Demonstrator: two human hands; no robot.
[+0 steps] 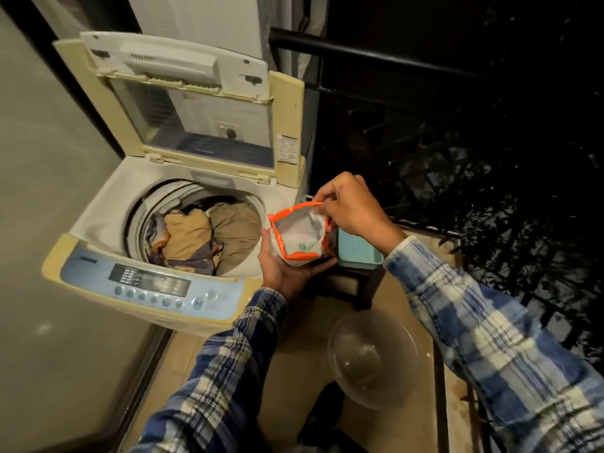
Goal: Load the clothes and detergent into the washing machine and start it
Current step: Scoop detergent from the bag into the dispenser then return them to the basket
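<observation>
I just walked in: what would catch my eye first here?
The orange-rimmed detergent bag in the middle, cradled by the left hand while the right hand pinches its rim open. Left of it, the washing machine stands with its lid up and tan clothes piled inside.

Night-time on a narrow balcony. On the left, a grey frosted glass panel in a dark frame (49, 191); at the back, a white wall section (202, 18). Underfoot, warmly lit tan tiled floor (300, 380). Along the right, a black metal railing (376, 57), dark foliage (523, 191) beyond. Near the railing, 1 small dark wooden stool (356, 284) bearing a teal plastic tray (359, 253); nearer, 1 clear round bowl (372, 354) on the floor.
</observation>
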